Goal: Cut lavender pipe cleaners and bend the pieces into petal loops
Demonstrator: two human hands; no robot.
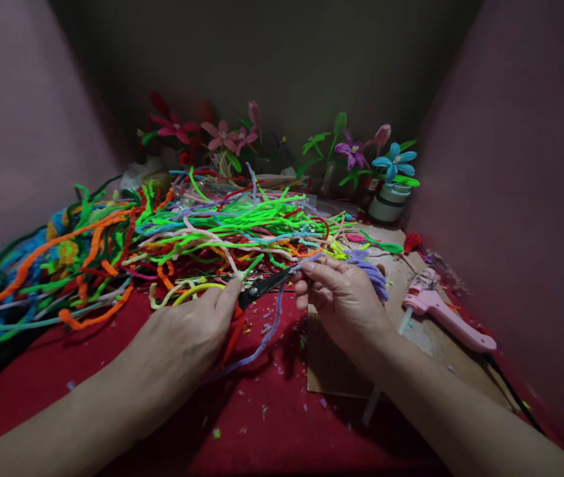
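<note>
My left hand [190, 331] is closed around the red handle of a pair of scissors [263, 287], whose dark blades point right and up. The blade tips reach a lavender pipe cleaner [276, 324], pinched between the thumb and fingers of my right hand [344, 295]. A length of that pipe cleaner hangs below the blades and curves left toward my left hand. Just behind my right hand lies a bundle of purple pipe cleaner pieces [372, 277], partly hidden by it.
A large heap of coloured pipe cleaners [242, 222] spreads behind and left. Cardboard [331, 364] lies at right under a pink glue gun [453, 318] with a cord. Pipe-cleaner flowers, including a blue one [394, 161] in a small jar [390, 202], stand along the back. Scraps dot the red cloth [163, 430].
</note>
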